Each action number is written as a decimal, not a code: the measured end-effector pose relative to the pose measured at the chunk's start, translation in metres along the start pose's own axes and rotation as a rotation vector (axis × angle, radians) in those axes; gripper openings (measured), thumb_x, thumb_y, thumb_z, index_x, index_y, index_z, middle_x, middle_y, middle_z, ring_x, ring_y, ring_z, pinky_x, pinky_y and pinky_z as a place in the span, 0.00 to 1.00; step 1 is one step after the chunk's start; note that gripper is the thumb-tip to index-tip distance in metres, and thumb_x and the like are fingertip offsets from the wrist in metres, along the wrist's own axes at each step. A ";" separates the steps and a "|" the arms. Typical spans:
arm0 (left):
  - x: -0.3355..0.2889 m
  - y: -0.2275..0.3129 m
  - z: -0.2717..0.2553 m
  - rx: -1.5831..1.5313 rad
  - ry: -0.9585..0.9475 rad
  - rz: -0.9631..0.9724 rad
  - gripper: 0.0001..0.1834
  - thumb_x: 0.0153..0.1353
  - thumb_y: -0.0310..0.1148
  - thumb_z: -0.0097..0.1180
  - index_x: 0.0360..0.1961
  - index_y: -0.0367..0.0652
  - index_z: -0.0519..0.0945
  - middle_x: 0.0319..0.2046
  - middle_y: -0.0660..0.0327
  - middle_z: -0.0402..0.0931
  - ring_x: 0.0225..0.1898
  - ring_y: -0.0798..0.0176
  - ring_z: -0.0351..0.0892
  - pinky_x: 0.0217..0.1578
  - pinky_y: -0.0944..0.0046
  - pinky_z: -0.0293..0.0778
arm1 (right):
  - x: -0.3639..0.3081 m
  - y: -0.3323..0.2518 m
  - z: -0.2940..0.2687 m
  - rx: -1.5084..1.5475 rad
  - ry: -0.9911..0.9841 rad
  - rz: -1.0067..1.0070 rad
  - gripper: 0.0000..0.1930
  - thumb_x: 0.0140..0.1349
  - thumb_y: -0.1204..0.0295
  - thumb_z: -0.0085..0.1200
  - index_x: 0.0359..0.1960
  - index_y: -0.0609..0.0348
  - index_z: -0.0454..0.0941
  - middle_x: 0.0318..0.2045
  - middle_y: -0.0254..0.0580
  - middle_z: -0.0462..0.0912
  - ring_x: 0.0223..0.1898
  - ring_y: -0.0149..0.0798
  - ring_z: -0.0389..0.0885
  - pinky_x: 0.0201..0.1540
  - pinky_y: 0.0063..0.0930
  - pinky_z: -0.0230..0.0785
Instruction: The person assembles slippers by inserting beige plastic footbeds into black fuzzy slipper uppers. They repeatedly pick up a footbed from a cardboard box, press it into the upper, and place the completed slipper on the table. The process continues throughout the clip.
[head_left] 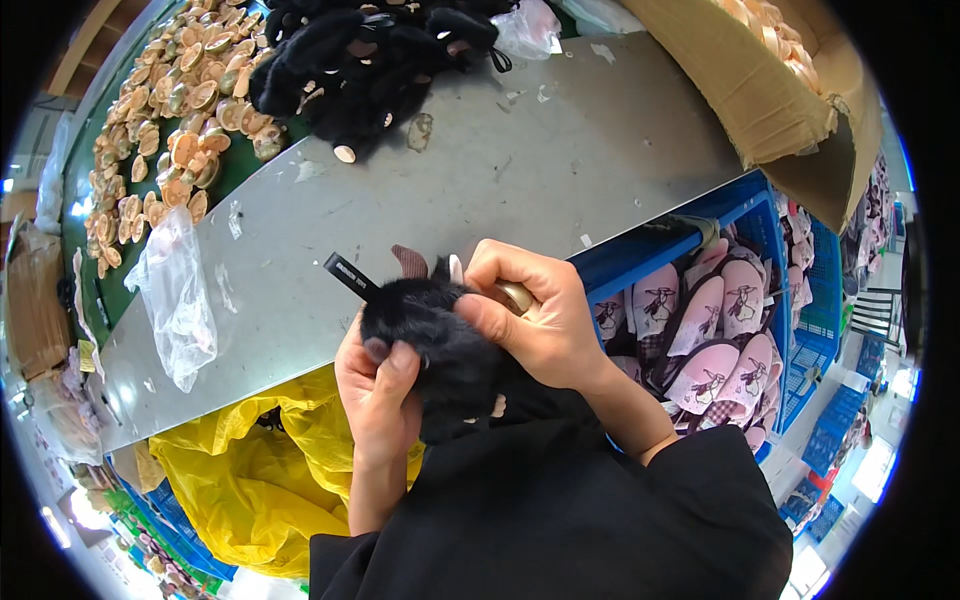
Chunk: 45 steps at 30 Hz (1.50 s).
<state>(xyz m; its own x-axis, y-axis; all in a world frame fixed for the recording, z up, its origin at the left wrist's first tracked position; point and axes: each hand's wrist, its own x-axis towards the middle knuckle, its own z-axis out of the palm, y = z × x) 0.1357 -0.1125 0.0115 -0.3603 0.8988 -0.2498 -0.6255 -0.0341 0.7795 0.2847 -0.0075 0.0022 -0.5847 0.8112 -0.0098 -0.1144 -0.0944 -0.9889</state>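
Observation:
Both hands hold a black plush toy (430,325) close to my body, over the near edge of the metal table. My left hand (378,405) is closed on its left side, with the thumb pressed into the fur. My right hand (545,315) pinches the upper right of the plush, thumb on top. Under its curled fingers shows a gold, rounded shell-like piece (515,294), partly hidden. A black tag (350,276) sticks out at the upper left of the plush, beside a small brownish flap (409,262).
Beyond are a heap of black plush pieces (350,80) and many gold-and-tan half shells (190,110) on a green surface. A clear plastic bag (178,300) lies left, a yellow bag (260,480) below. At right stand a blue crate (640,262) of pink slippers and a cardboard box (730,90).

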 end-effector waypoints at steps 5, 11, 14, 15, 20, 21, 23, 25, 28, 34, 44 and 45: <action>-0.003 0.001 0.009 -0.094 -0.088 -0.124 0.51 0.47 0.48 0.81 0.65 0.30 0.68 0.56 0.56 0.77 0.57 0.62 0.78 0.61 0.62 0.72 | -0.001 0.001 0.014 0.044 0.206 -0.050 0.10 0.67 0.74 0.62 0.31 0.64 0.75 0.27 0.28 0.70 0.28 0.19 0.61 0.30 0.18 0.55; 0.002 -0.004 0.021 0.118 0.100 0.137 0.14 0.60 0.26 0.67 0.45 0.30 0.82 0.39 0.60 0.84 0.38 0.68 0.83 0.44 0.69 0.77 | -0.009 -0.001 0.011 0.120 0.101 -0.024 0.12 0.68 0.69 0.63 0.31 0.62 0.76 0.26 0.25 0.70 0.27 0.18 0.61 0.30 0.15 0.55; 0.001 -0.010 -0.003 0.034 -0.006 0.092 0.23 0.69 0.37 0.59 0.57 0.31 0.74 0.59 0.52 0.75 0.52 0.54 0.82 0.55 0.56 0.78 | -0.009 -0.005 0.007 0.118 0.118 0.061 0.14 0.70 0.63 0.62 0.32 0.61 0.78 0.26 0.24 0.71 0.27 0.17 0.62 0.30 0.16 0.56; -0.001 -0.010 -0.008 0.027 -0.015 0.066 0.26 0.72 0.41 0.56 0.61 0.31 0.72 0.64 0.50 0.73 0.56 0.50 0.82 0.58 0.52 0.78 | -0.008 -0.003 0.007 0.227 0.104 0.107 0.17 0.71 0.58 0.61 0.35 0.62 0.79 0.26 0.23 0.73 0.28 0.17 0.63 0.31 0.15 0.58; -0.005 -0.009 -0.020 -0.455 0.046 -0.208 0.34 0.76 0.57 0.42 0.58 0.33 0.76 0.52 0.52 0.83 0.49 0.53 0.86 0.53 0.55 0.81 | -0.004 -0.007 0.002 0.200 -0.106 0.201 0.18 0.72 0.57 0.60 0.35 0.62 0.80 0.25 0.22 0.72 0.28 0.16 0.64 0.30 0.16 0.59; -0.006 -0.009 -0.018 -0.485 0.017 -0.193 0.34 0.76 0.57 0.41 0.57 0.33 0.77 0.50 0.52 0.84 0.48 0.53 0.86 0.54 0.55 0.80 | -0.005 -0.007 0.002 0.196 -0.124 0.183 0.17 0.72 0.58 0.60 0.34 0.62 0.79 0.24 0.21 0.71 0.27 0.16 0.63 0.29 0.16 0.57; -0.008 -0.009 -0.014 -0.519 -0.066 -0.151 0.35 0.76 0.58 0.40 0.57 0.32 0.77 0.49 0.50 0.84 0.49 0.52 0.86 0.56 0.54 0.80 | -0.008 -0.006 0.004 0.183 -0.085 0.152 0.17 0.72 0.59 0.60 0.32 0.61 0.77 0.22 0.20 0.69 0.26 0.15 0.61 0.27 0.16 0.55; -0.008 -0.004 -0.012 -0.250 -0.119 -0.113 0.37 0.65 0.55 0.53 0.60 0.30 0.75 0.53 0.48 0.82 0.54 0.51 0.83 0.60 0.55 0.76 | -0.011 -0.002 0.009 0.166 0.037 0.126 0.17 0.73 0.60 0.59 0.31 0.61 0.75 0.21 0.19 0.67 0.25 0.14 0.59 0.26 0.15 0.52; -0.006 -0.002 -0.006 0.009 -0.191 -0.020 0.44 0.49 0.39 0.76 0.65 0.27 0.71 0.58 0.44 0.78 0.58 0.53 0.81 0.64 0.57 0.71 | -0.008 0.005 0.014 0.221 0.192 0.111 0.18 0.75 0.60 0.57 0.29 0.59 0.74 0.20 0.18 0.65 0.25 0.13 0.56 0.25 0.14 0.49; 0.008 0.000 -0.003 -0.147 0.143 0.037 0.45 0.52 0.31 0.63 0.72 0.34 0.61 0.53 0.48 0.78 0.52 0.48 0.83 0.59 0.52 0.78 | -0.014 0.002 0.024 0.260 0.162 0.090 0.20 0.73 0.60 0.59 0.25 0.58 0.70 0.20 0.20 0.61 0.25 0.18 0.53 0.25 0.19 0.47; 0.011 -0.005 -0.016 0.051 -0.031 0.115 0.46 0.60 0.37 0.67 0.75 0.45 0.56 0.62 0.46 0.72 0.61 0.45 0.77 0.61 0.48 0.77 | -0.005 0.011 0.015 0.269 0.180 0.071 0.19 0.72 0.61 0.61 0.26 0.58 0.73 0.18 0.21 0.67 0.21 0.14 0.63 0.23 0.14 0.55; 0.011 -0.005 -0.012 0.023 -0.038 0.096 0.43 0.57 0.35 0.70 0.71 0.42 0.61 0.61 0.46 0.72 0.59 0.44 0.79 0.59 0.48 0.78 | -0.005 0.014 0.013 0.251 0.192 0.062 0.19 0.72 0.60 0.61 0.26 0.58 0.73 0.18 0.20 0.66 0.21 0.14 0.62 0.23 0.14 0.53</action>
<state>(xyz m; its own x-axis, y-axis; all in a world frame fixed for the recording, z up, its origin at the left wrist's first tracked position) 0.1260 -0.1076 -0.0021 -0.3914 0.9077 -0.1514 -0.5729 -0.1115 0.8120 0.2756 -0.0202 -0.0093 -0.4376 0.8911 -0.1203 -0.2914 -0.2671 -0.9185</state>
